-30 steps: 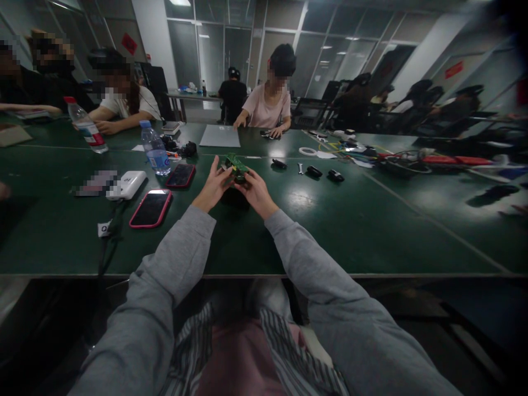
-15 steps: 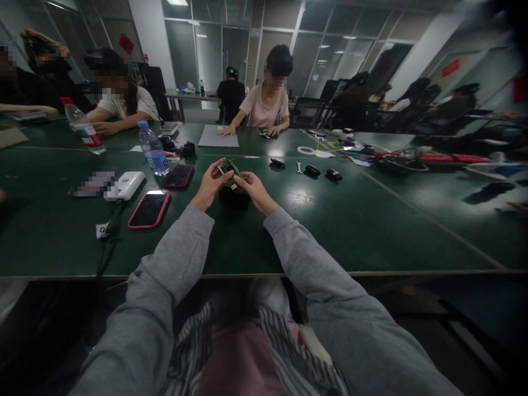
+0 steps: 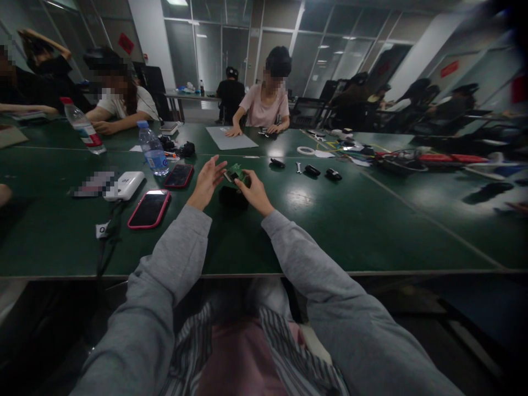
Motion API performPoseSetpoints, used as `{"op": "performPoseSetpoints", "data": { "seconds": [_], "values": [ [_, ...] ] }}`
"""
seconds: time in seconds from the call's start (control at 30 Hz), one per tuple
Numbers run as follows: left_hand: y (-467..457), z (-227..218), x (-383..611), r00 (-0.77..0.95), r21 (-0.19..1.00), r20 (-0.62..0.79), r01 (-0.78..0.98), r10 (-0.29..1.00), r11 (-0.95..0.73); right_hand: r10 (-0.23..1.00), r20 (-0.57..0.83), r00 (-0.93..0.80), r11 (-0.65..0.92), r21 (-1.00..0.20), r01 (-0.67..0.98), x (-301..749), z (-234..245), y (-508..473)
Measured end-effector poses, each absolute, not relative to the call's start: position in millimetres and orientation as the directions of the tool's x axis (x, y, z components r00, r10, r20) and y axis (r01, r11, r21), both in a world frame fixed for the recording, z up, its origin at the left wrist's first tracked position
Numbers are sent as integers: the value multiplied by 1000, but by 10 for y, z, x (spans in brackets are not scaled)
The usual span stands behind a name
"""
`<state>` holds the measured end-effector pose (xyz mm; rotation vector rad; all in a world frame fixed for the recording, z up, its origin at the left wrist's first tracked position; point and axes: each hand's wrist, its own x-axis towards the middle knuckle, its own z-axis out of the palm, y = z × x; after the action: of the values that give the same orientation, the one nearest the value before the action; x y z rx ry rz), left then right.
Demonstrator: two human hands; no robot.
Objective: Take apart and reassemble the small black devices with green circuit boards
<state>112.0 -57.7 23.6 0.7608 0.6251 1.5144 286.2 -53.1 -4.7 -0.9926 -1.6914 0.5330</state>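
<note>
Between my two hands is a green circuit board [image 3: 236, 170], tilted and raised above the table. My right hand [image 3: 254, 191] pinches it by its right side, thumb in front. Just left of the board, my left hand [image 3: 206, 182] is open, its fingers apart and holding nothing. Below the board a black box-like thing [image 3: 233, 198] stands on the dark green table [image 3: 330, 231]; its details are too dark to make out.
Left of my hands lie two red-edged phones [image 3: 149, 209], a white power bank [image 3: 125, 186] with a cable, and a water bottle [image 3: 152, 149]. Several small black objects [image 3: 312, 171] and a small wrench [image 3: 298, 168] lie to the right. A person [image 3: 266, 102] opposite touches a grey sheet [image 3: 233, 140].
My left hand has let go of the circuit board and opened beside it. In my right hand the board has turned to show its green face. The person opposite has shifted the grey sheet rightward.
</note>
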Motion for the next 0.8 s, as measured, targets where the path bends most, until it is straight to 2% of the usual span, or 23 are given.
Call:
{"op": "performPoseSetpoints", "data": {
  "seconds": [0.17,0.4,0.5,0.63,0.8],
  "values": [
    [-524,246,970,-99,817,129,-554,987,-163,738,643,-204,637,-564,525,2826,-98,-520],
    [-540,256,931,-94,859,149,-480,984,-176,686,604,-406,677,-326,660,3031,-178,-550],
    [-521,219,929,-93,870,133,-467,987,-161,694,587,-417,636,-229,737,3435,-187,-544],
    [-485,155,917,-82,872,115,-470,990,-140,766,568,-301,415,-78,907,4329,-223,-467],
    [-484,137,925,-81,890,91,-440,993,-117,800,598,42,-48,-5,999,5859,-333,-378]
  ]
}}
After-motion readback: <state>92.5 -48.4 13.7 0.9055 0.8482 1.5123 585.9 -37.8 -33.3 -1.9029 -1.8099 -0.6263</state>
